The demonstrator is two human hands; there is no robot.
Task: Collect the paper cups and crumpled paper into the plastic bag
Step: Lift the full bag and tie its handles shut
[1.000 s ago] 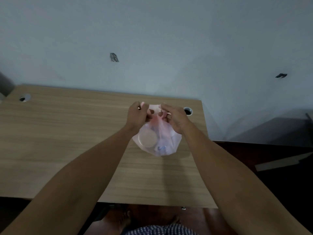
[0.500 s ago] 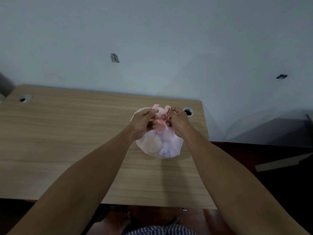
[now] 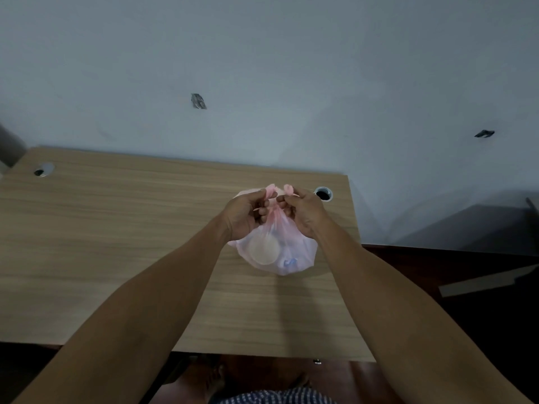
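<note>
Both hands, left hand (image 3: 243,215) and right hand (image 3: 306,212), pinch the pink plastic bag (image 3: 277,252) handles; a loose knot could spill cups.

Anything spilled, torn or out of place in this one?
Nothing stands out. The pink plastic bag sits on the desk, gathered at its neck, a paper cup showing through it; the left hand and right hand pinch its handles. No tear or loose litter shows.

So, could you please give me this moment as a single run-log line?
stage: tying bag | left hand: pinches bag handle | right hand: pinches other handle | plastic bag: on table, cup base visible inside
</note>
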